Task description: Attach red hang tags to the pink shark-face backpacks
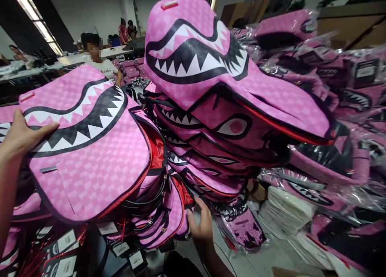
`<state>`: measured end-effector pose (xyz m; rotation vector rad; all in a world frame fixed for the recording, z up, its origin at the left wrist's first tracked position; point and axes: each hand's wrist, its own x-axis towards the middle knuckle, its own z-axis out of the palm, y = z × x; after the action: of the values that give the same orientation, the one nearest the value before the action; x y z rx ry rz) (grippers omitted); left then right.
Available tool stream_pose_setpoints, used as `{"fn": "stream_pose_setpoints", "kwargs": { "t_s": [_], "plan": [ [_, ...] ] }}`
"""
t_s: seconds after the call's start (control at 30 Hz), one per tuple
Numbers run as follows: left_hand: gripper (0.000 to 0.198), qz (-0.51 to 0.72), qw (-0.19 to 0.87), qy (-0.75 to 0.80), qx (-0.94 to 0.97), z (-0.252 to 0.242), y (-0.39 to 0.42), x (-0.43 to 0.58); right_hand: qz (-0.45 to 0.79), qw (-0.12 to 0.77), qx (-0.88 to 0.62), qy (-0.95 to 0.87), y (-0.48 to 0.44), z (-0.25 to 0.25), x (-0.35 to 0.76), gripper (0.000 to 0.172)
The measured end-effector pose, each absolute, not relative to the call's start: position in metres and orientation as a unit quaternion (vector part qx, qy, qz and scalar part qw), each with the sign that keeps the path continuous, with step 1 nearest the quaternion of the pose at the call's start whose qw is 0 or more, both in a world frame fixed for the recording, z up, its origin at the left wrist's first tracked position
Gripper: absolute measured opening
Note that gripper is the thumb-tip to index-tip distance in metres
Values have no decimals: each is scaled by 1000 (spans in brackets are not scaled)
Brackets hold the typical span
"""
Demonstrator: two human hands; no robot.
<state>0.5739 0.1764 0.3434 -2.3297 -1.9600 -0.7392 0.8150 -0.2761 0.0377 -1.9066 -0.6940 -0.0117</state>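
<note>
- Pink checked fabric with a black-and-white shark-mouth print covers the front backpack (90,148), which tops the near-left stack and tilts toward the camera.
- Left hand (22,136) lies open and flat on this backpack's upper left edge, thumb stretched along the toothed print, fingers behind the edge and out of sight.
- Right hand (200,224) is low in the middle, fingers spread and loosely open, touching the lower edge of the stack of backpacks (157,212); it grips nothing that can be seen.
- Red lining (157,146) shows at the open edge on the front backpack's right side.
- White hang tags (120,248) dangle under the near stack.
- Just right of it leans a taller pile of the same backpacks (211,148), its top one (193,48) bent over so the shark mouth faces the camera.
- Farther right, more pink backpacks in clear plastic bags (331,88) are heaped high.
- Below these, near right, are stacked white sheets (283,212) and a flat bagged item (244,228) on the pale surface (256,261).
- Far left, a person in a white shirt (105,66) sits at a long surface (66,60); more people are behind, blurred.
</note>
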Motion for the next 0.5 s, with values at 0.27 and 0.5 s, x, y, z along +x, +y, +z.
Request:
{"fn": "stream_pose_setpoints", "kwargs": {
  "t_s": [0.27,0.5],
  "plan": [
    [80,-77,163,-500,-847,319,97,625,365,547,-742,-130,-258,-35,860,55],
    [74,-29,156,-376,-913,286,42,622,332,495,-799,-83,-263,-50,837,29]
  ]
}}
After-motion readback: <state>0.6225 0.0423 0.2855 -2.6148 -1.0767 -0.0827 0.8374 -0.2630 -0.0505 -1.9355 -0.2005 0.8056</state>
